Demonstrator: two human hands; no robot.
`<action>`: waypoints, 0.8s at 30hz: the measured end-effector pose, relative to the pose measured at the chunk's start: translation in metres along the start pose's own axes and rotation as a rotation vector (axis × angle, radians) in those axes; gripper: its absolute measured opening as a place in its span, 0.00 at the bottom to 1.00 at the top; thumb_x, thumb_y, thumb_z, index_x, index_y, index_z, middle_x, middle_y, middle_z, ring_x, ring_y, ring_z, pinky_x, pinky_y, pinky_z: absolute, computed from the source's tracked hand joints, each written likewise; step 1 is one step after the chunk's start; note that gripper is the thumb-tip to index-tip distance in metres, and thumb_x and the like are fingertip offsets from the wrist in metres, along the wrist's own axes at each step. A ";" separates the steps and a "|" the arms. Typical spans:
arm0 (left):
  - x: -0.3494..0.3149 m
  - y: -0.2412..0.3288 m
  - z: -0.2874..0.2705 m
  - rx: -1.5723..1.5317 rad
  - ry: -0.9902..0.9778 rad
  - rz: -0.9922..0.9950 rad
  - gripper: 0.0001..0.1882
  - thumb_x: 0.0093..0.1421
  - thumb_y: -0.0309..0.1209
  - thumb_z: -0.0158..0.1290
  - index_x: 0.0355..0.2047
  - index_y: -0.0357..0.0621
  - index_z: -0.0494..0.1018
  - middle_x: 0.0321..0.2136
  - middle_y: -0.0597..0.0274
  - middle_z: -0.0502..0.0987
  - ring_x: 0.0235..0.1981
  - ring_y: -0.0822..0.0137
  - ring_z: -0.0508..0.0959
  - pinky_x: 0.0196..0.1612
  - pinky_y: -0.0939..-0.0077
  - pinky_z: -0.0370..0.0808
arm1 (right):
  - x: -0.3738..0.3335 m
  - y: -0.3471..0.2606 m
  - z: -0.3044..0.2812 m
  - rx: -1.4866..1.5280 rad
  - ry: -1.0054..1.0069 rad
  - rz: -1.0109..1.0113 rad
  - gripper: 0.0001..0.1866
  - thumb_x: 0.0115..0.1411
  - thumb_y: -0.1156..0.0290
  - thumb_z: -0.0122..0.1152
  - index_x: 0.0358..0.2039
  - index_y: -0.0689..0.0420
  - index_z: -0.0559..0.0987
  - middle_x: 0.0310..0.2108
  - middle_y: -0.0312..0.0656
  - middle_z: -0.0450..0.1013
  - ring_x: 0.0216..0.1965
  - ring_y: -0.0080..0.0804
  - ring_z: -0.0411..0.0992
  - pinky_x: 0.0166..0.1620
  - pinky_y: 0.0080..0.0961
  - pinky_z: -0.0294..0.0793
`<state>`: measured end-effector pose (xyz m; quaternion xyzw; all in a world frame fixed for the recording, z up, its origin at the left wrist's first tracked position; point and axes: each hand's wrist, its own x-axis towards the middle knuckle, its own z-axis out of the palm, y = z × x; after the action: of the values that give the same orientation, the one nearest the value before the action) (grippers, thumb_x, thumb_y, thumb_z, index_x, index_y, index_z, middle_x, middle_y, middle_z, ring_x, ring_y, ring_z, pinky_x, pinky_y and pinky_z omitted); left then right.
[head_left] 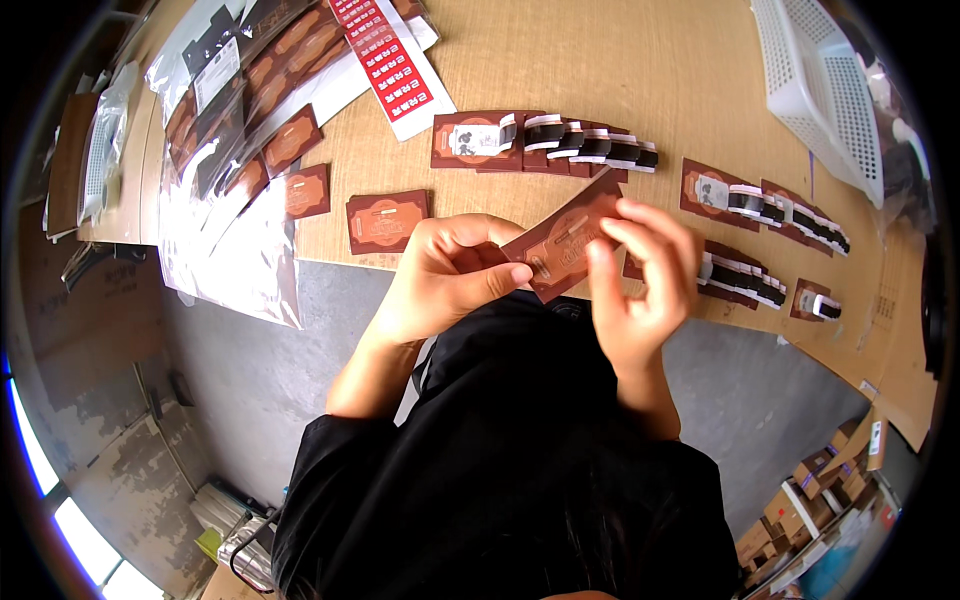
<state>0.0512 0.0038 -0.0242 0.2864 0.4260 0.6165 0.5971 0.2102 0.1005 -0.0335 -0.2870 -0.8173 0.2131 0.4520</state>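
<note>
My left hand pinches a brown printed card by its left end, thumb on top. The card is tilted, its far right corner raised toward my right hand. The fingers of that hand are curved and apart beside the card's right edge; whether a fingertip touches it I cannot tell. Left of my left hand lies a small stack of similar cards. Beyond the held card, an overlapping row of brown cards carries black-and-white looped pieces.
More overlapping cards with looped pieces lie to the right, near a white perforated basket. A red-and-white label sheet lies at the back. Clear plastic bags with brown cards cover the table's left, hanging over its front edge.
</note>
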 end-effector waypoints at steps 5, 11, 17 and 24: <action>0.004 -0.002 0.006 -0.111 0.023 -0.011 0.07 0.51 0.17 0.52 0.32 0.31 0.72 0.30 0.58 0.76 0.32 0.73 0.74 0.38 0.81 0.72 | 0.000 -0.012 0.006 0.032 -0.055 0.016 0.21 0.37 0.68 0.69 0.33 0.61 0.74 0.36 0.42 0.70 0.34 0.38 0.67 0.36 0.29 0.66; 0.001 -0.008 0.003 -0.035 0.026 -0.003 0.07 0.50 0.15 0.52 0.32 0.31 0.72 0.30 0.58 0.76 0.33 0.72 0.75 0.40 0.79 0.72 | -0.001 -0.012 0.005 0.102 -0.075 0.017 0.17 0.39 0.71 0.67 0.31 0.61 0.74 0.34 0.43 0.70 0.32 0.39 0.68 0.35 0.30 0.66; 0.002 -0.013 0.010 -0.097 0.093 0.059 0.07 0.50 0.15 0.52 0.32 0.30 0.72 0.30 0.55 0.76 0.32 0.69 0.76 0.39 0.76 0.74 | -0.001 -0.019 0.011 -0.156 -0.001 -0.156 0.10 0.42 0.73 0.60 0.26 0.61 0.72 0.35 0.42 0.70 0.30 0.33 0.69 0.33 0.29 0.65; 0.005 -0.013 0.019 -0.028 0.122 0.031 0.04 0.52 0.16 0.50 0.30 0.31 0.70 0.29 0.56 0.76 0.32 0.70 0.76 0.40 0.77 0.73 | -0.007 -0.009 0.018 -0.318 0.070 -0.232 0.03 0.46 0.74 0.53 0.20 0.57 0.69 0.35 0.41 0.71 0.29 0.30 0.69 0.33 0.25 0.63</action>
<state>0.0733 0.0114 -0.0274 0.2463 0.4482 0.6480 0.5644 0.1953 0.0876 -0.0410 -0.2658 -0.8521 0.0174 0.4505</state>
